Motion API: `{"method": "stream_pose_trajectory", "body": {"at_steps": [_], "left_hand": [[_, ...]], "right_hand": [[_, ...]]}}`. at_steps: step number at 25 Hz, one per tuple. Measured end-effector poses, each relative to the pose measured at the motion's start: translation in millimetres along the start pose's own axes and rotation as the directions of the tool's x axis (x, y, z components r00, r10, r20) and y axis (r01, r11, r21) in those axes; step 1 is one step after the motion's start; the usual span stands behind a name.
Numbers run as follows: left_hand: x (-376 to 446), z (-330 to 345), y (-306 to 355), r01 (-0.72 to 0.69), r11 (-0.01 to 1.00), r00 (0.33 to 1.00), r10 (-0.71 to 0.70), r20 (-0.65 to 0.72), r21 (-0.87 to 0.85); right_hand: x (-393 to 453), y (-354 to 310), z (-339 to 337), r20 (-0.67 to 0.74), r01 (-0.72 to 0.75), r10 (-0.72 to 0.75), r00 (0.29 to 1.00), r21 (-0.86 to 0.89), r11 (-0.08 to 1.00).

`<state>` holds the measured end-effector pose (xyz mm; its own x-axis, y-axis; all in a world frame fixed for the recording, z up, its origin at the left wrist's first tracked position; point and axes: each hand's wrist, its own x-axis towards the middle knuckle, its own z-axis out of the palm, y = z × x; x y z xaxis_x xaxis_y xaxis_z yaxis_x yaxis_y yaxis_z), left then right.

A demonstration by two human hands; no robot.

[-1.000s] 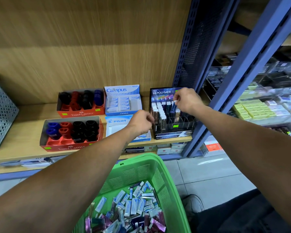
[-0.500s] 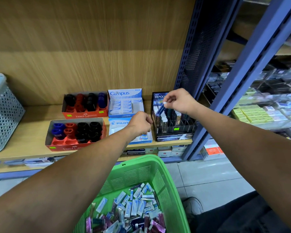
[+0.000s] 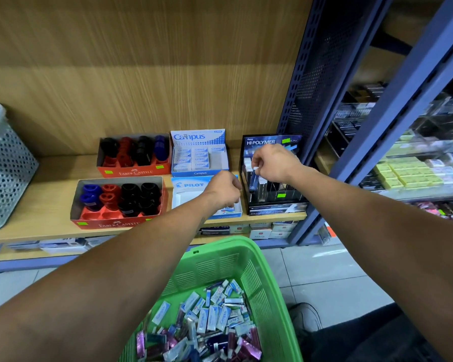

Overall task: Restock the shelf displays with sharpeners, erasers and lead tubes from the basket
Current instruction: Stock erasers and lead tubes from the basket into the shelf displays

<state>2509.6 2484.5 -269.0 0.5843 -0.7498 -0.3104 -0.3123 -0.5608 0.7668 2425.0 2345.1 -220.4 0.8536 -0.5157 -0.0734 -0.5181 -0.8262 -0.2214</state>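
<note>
At centre right of the frame, the right hand [image 3: 275,163] pinches a slim blue lead tube [image 3: 253,180] over the black Hi-Polymer display rack [image 3: 272,202]. The left hand [image 3: 224,188] is curled beside it; its contents are hidden. The green plastic basket [image 3: 262,259] sits below.

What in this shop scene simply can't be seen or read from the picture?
- Left hand, head view: we see its back, so whether the curled fingers hold anything is hidden.
- Pilot box: that hand and forearm cover much of its inside.
- Lead tube pinched by the right hand: label too small to read.
- Green basket: near end cut off by the bottom edge.
- Grey basket: cut off by the left edge.
</note>
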Motion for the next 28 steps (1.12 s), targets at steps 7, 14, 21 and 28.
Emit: {"method": "stream_pose_trajectory", "body": {"at_steps": [7, 14, 21, 28], "left_hand": [[4, 1, -10, 0.012, 1.000, 1.000, -0.012, 0.003, -0.018], [-30, -21, -19, 0.027, 0.995, 1.000, -0.028, -0.010, -0.100], [-123, -20, -91, 0.175, 0.977, 0.936, -0.127, 0.329, -0.119], [-154, 27, -192, 0.171, 0.915, 0.882, -0.308, 0.358, 0.365]], "right_hand": [[6, -4, 26, -0.039, 0.089, -0.098, 0.994, -0.198, 0.976], [-18, -31, 4, -0.212, 0.027, 0.003, 0.977, 0.137, 0.990], [-106, -110, 95, 0.096, 0.187, -0.233, 0.968, 0.346, 0.919], [-163, -108, 206, 0.629, 0.158, -0.095, 0.771, -0.045, 0.986]]}}
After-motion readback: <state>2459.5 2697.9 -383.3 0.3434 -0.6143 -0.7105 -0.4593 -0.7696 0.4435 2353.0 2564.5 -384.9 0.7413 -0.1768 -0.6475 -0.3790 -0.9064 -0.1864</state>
